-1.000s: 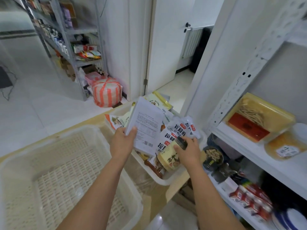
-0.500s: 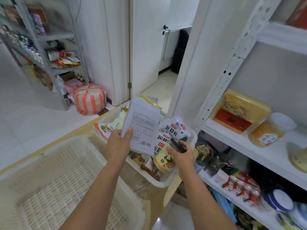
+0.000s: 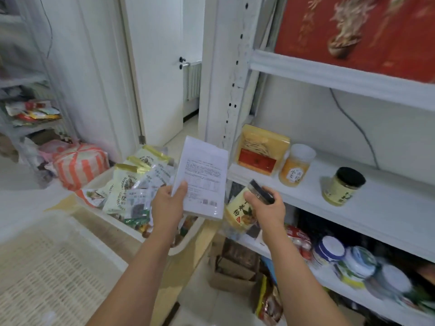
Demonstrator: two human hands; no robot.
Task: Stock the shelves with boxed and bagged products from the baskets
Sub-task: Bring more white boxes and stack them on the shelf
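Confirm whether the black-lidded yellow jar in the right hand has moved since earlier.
Yes: rightward. The jar, earlier over the white plastic basket, is now beside the white shelf.

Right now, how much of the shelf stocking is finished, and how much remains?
Done: a yellow box, an orange jar and a black-lidded jar sit on the shelf; the near basket looks empty. In hand: the left grip holds a white packet, the right grip a yellow jar. Left: the far basket holds many bags.
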